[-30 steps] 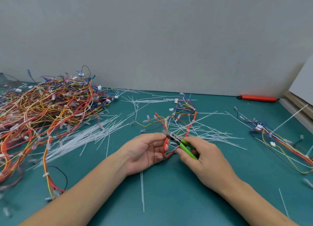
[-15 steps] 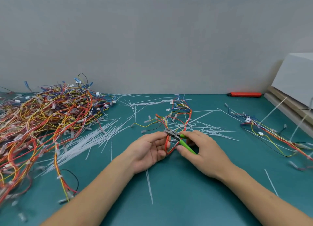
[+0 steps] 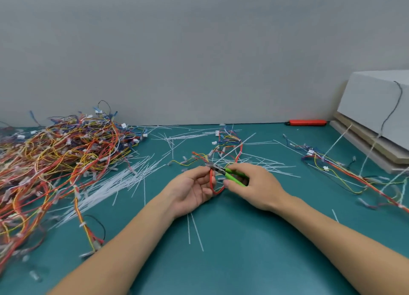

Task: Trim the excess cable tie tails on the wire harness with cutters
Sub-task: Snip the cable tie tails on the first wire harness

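The left hand point(image 3: 192, 190) lay palm up near the middle of the tabletop point(image 3: 243, 250), its fingers curled round a red loop of the wire harness point(image 3: 213, 184) and pinching it near the top. The right hand point(image 3: 254, 184) was closed round the green handles of the cutters point(image 3: 230, 174), whose metal tip pointed left and sat right at the spot where the left fingers held the wires. Whether the blades had closed on a tie there was too small to tell. The rest of that harness trailed away from the hands toward the wall, with small white plugs at its far end.

Judging by the mess, a good deal of trimming was already done: cut tie tails point(image 3: 261, 162) lay scattered just beyond the hands, a few lay nearer the person, and a thick drift of white strips point(image 3: 115, 184) spread out to the left. Whether those on the left were offcuts or unused ties could not be told.

A big pile of harnesses point(image 3: 55, 157) filled the left side of the tabletop, and a few more harnesses point(image 3: 345, 170) lay on the right, some with long white tails sticking up. Which group was finished was unclear, so plenty of work probably remained. A red tool point(image 3: 307, 122) lay by the wall.
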{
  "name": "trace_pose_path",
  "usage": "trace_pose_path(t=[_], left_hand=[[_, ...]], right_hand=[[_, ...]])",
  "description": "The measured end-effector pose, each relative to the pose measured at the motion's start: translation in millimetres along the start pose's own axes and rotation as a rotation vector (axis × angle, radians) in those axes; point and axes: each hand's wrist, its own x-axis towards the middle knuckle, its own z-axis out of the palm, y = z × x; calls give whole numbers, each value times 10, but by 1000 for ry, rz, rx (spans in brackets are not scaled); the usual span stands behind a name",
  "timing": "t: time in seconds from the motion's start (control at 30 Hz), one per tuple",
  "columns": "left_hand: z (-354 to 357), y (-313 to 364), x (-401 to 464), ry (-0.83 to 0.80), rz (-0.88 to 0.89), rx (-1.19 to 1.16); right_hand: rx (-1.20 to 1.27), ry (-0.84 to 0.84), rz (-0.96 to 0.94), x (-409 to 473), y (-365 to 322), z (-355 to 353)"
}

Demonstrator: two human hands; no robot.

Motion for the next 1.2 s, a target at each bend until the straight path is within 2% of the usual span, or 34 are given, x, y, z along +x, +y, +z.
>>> trace_pose_path(t=[0.3, 1.2], left_hand=[[-4, -35, 13, -12, 44, 53], [-47, -20, -17, -13, 20, 102]], right_hand=[[112, 16, -73, -31, 106, 27], [8, 29, -83, -148, 25, 2]])
